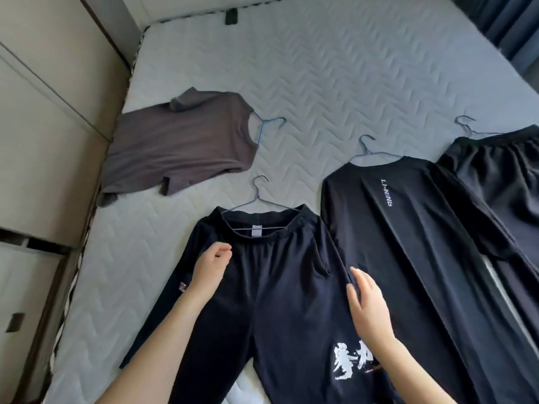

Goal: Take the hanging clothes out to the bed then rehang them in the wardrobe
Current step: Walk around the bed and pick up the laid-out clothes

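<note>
Several garments lie flat on the bed [335, 68], each on a wire hanger. Nearest me are dark navy trousers [262, 287] with white lettering on one leg and their hanger [256, 199] at the waistband. My left hand [211, 268] rests on the trousers' upper left, fingers loosely curled. My right hand [367, 304] lies flat at their right edge, fingers apart. A black shirt [408, 243] with small white lettering lies to the right, a dark garment [501, 182] at the far right, and a grey T-shirt [180, 144] at the upper left.
Beige wardrobe doors [43, 126] run along the bed's left side. A dark curtain [501, 18] hangs at the top right. A small black object [231, 16] sits at the mattress's far edge. Bare quilted mattress shows beyond the clothes.
</note>
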`<action>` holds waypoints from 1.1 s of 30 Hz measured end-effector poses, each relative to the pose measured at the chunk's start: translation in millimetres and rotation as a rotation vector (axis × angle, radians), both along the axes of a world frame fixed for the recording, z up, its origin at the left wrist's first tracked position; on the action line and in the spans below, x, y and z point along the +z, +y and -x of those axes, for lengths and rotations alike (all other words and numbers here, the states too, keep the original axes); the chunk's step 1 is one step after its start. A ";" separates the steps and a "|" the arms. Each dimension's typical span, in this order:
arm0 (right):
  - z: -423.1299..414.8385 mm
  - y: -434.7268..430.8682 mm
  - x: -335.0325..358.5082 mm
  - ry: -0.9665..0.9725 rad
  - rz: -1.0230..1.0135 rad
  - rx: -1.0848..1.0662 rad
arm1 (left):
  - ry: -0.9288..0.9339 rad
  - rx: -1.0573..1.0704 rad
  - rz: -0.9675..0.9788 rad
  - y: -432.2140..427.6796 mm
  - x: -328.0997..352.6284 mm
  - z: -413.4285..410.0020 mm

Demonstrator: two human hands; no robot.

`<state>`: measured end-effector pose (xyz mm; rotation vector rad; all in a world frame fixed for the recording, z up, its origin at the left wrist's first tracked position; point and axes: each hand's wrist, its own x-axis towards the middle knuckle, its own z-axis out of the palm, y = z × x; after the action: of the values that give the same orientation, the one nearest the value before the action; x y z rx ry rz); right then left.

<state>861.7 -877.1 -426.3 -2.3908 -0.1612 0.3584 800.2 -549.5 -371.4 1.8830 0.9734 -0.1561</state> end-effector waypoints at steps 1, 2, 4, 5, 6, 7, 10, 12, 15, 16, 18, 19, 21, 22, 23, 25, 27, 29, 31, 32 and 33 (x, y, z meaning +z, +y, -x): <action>-7.2 7.9 -28.7 -0.018 0.043 0.014 | -0.001 0.012 -0.031 13.3 -22.4 -19.6; -13.1 15.1 -58.1 -0.047 0.095 0.045 | -0.001 0.019 -0.070 25.8 -45.6 -39.2; -17.9 25.6 -110.3 -0.101 0.221 0.124 | -0.003 -0.001 -0.166 47.5 -88.3 -72.7; -18.0 28.6 -131.1 -0.113 0.265 0.156 | -0.003 -0.030 -0.224 57.9 -108.7 -87.6; -16.9 30.0 -148.6 -0.127 0.295 0.179 | -0.006 -0.073 -0.296 67.8 -127.8 -101.7; -16.4 29.9 -162.1 -0.150 0.314 0.183 | -0.004 -0.131 -0.378 77.3 -144.7 -115.5; -12.9 27.6 -185.1 -0.233 0.324 0.160 | 0.077 -0.365 -0.646 97.3 -184.8 -148.2; -12.9 27.0 -190.1 -0.277 0.323 0.159 | 0.176 -0.484 -0.757 101.9 -200.0 -163.7; -12.1 26.2 -192.5 -0.306 0.329 0.163 | 0.213 -0.540 -0.796 102.5 -205.9 -180.3; -12.5 26.9 -192.6 -0.314 0.329 0.162 | 0.214 -0.564 -0.787 104.4 -204.3 -185.2; -13.7 28.9 -192.2 -0.327 0.335 0.157 | 0.224 -0.634 -0.703 109.0 -196.1 -190.7; -13.8 29.0 -191.4 -0.328 0.339 0.161 | 0.218 -0.650 -0.641 110.7 -188.7 -191.4; -13.7 28.2 -188.8 -0.317 0.351 0.165 | 0.178 -0.616 -0.560 112.3 -169.6 -189.5; -14.4 28.3 -185.7 -0.290 0.362 0.168 | 0.164 -0.585 -0.531 112.6 -157.5 -187.0; -15.2 28.9 -180.8 -0.243 0.378 0.176 | 0.153 -0.560 -0.492 112.5 -143.6 -183.1; -18.6 29.8 -169.3 -0.124 0.400 0.205 | 0.134 -0.564 -0.409 110.1 -110.7 -171.0; -27.8 28.7 -149.9 0.001 0.370 0.226 | 0.110 -0.579 -0.333 103.4 -70.8 -153.0; -37.3 26.1 -113.2 0.146 0.217 0.171 | 0.088 -0.551 -0.275 88.9 -22.9 -127.9; -41.9 23.3 -58.4 0.294 -0.032 -0.009 | 0.062 -0.487 -0.250 70.8 28.2 -94.8; -40.5 20.9 -28.0 0.368 -0.172 -0.115 | 0.049 -0.446 -0.238 60.1 52.8 -75.0; -36.9 17.7 3.3 0.433 -0.305 -0.209 | 0.032 -0.400 -0.223 47.9 77.3 -53.4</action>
<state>898.6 -859.4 -423.0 -1.9566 0.2162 0.6870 853.6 -501.6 -294.1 2.2738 0.6436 -0.3259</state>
